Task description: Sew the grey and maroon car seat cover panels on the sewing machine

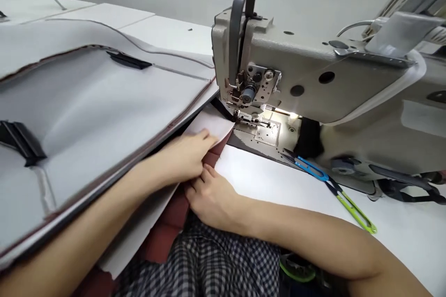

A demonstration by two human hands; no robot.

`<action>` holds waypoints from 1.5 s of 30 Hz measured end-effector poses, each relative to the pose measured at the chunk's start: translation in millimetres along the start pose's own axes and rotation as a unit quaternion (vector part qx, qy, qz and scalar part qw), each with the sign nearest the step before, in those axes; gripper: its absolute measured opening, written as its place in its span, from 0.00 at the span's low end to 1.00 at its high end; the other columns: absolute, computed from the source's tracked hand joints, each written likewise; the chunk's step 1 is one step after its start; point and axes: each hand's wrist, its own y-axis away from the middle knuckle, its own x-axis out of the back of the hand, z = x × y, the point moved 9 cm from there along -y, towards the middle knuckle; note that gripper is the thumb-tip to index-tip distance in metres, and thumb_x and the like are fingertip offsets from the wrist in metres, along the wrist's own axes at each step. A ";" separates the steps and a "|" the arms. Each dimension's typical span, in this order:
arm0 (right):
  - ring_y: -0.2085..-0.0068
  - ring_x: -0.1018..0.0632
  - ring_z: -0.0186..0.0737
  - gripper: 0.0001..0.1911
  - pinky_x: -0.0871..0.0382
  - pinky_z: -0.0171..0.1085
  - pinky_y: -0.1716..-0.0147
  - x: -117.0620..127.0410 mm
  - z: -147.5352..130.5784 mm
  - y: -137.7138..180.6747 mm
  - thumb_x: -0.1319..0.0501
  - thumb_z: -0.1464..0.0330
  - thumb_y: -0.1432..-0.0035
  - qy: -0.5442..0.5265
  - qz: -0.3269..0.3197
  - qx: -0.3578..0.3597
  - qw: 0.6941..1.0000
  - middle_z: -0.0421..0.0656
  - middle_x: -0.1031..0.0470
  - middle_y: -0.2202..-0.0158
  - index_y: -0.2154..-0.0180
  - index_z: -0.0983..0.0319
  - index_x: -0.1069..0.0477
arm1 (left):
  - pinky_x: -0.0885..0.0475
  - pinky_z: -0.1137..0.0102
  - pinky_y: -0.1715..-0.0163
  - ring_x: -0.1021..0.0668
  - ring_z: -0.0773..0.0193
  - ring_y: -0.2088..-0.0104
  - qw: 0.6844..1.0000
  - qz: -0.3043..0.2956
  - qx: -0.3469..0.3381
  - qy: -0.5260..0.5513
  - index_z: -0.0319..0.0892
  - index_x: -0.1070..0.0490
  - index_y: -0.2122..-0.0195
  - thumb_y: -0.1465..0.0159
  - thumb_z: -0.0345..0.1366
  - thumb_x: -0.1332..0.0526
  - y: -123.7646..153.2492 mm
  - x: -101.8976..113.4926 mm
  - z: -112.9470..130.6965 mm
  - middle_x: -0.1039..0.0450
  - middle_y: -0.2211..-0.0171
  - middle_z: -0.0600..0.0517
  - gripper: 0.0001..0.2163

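Note:
My left hand [190, 155] is closed over the edge of a white-backed strip of material [211, 120], whose far end runs to the needle area of a sewing machine [296, 65]. Just below it, my right hand [212, 197] pinches the reddish-brown layer [167, 229] under that white backing. Both hands almost touch each other. The fingertips are partly hidden by the material. A large padded white panel [139, 116] with dark edging and black tabs lies left of my hands, alongside my left forearm.
Blue thread snips [310, 167] and green thread snips [355, 209] lie right of my hands by the machine bed. A white work table [258, 174] spreads beneath the machine. Checked cloth [209, 260] covers my lap. A wall stands behind.

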 end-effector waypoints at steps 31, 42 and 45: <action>0.46 0.27 0.52 0.16 0.42 0.52 0.34 0.7 77.2 -8.4 0.46 0.71 0.34 0.018 0.033 -0.066 0.997 0.53 0.24 0.51 0.49 0.69 0.27 | 0.28 0.63 0.52 0.21 0.56 0.58 0.984 0.028 -0.079 0.157 0.42 0.26 0.48 0.41 0.27 0.50 -66.7 3.5 -18.2 0.22 0.59 0.47 0.22; 0.46 0.25 0.52 0.15 0.35 0.49 0.38 14.0 57.1 1.8 0.50 0.74 0.32 0.045 0.105 -0.051 0.992 0.58 0.23 0.53 0.56 0.73 0.26 | 0.28 0.63 0.50 0.22 0.57 0.55 0.993 0.006 -0.088 0.077 0.41 0.34 0.38 0.40 0.24 0.51 -47.1 -2.8 -14.2 0.25 0.54 0.46 0.28; 0.49 0.24 0.52 0.14 0.34 0.49 0.39 16.0 60.6 0.1 0.49 0.74 0.33 0.041 0.117 -0.056 0.991 0.57 0.23 0.54 0.57 0.72 0.26 | 0.28 0.62 0.48 0.22 0.57 0.53 0.994 -0.007 -0.096 0.051 0.39 0.32 0.40 0.40 0.23 0.50 -52.0 -4.8 -11.4 0.25 0.52 0.46 0.26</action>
